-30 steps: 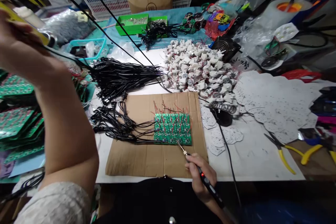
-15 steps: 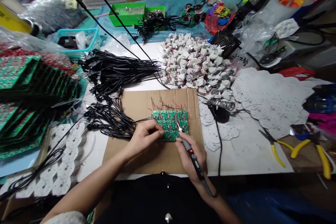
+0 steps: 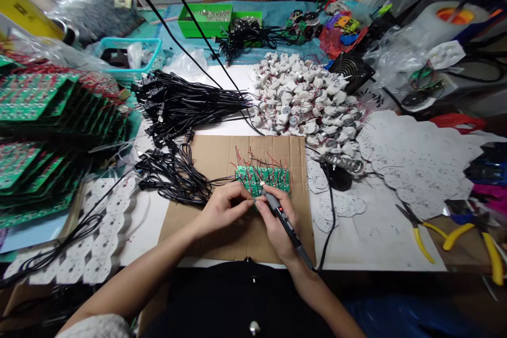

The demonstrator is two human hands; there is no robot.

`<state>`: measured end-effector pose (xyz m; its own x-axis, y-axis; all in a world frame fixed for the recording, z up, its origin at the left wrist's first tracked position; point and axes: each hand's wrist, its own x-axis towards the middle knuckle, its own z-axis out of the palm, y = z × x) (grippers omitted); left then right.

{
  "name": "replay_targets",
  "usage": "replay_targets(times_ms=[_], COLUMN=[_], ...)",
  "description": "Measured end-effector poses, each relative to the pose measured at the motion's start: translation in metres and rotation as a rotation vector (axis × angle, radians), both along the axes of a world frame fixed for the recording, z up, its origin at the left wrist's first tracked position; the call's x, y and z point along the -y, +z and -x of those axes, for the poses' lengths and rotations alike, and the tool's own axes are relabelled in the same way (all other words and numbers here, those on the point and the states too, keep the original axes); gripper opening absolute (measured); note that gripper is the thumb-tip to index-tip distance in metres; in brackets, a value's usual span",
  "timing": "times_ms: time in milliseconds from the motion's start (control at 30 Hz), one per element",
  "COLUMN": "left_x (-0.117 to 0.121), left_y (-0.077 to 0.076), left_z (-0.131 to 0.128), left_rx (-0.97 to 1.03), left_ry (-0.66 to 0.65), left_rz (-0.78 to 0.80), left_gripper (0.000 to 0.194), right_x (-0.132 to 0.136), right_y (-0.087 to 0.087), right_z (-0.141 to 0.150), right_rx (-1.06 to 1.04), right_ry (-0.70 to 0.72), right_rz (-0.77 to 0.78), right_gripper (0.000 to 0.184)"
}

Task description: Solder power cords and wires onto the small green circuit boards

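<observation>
My right hand (image 3: 280,217) is closed around a soldering iron (image 3: 288,228) with a small red display, its tip over the board. A green circuit board (image 3: 269,178) with thin red and black wires standing up from it lies on a cardboard sheet (image 3: 209,156). My left hand (image 3: 226,207) pinches at the board's near left edge; whatever is between its thumb and finger is too small to make out. The fingertips of both hands nearly meet there, hiding the board's near part. Black cords (image 3: 174,177) lie beside my left hand, with thin leads running towards the board.
Stacked green boards (image 3: 35,100) stand at left. Behind the cardboard are a bundle of black plug cords (image 3: 190,100) and a heap of small white parts with wires (image 3: 301,95). White perforated sheets (image 3: 412,153), yellow-handled pliers (image 3: 423,243) and an iron stand (image 3: 340,163) are at right.
My right hand has moved left with the soldering iron, bringing its fingertips up against my left hand. The left hand stays pinched at the board. The whole view has shifted slightly.
</observation>
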<state>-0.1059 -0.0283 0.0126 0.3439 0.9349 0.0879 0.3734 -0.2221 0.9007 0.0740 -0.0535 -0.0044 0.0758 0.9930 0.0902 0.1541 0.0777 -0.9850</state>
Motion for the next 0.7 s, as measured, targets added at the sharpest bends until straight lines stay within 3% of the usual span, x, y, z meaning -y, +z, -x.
replay_targets(times_ms=[533, 700], left_x=[0.0037, 0.0032], left_y=[-0.0016, -0.0020], left_z=[-0.0028, -0.0013], left_rx=[0.048, 0.026], left_ry=[0.088, 0.052], left_rz=[0.062, 0.084], left_gripper=[0.026, 0.020], right_x=[0.0032, 0.0046], right_y=[-0.0033, -0.0042], right_z=[0.0037, 0.0033], right_rx=[-0.022, 0.015], right_ry=[-0.056, -0.047], right_rz=[0.057, 0.021], right_gripper=[0.026, 0.025])
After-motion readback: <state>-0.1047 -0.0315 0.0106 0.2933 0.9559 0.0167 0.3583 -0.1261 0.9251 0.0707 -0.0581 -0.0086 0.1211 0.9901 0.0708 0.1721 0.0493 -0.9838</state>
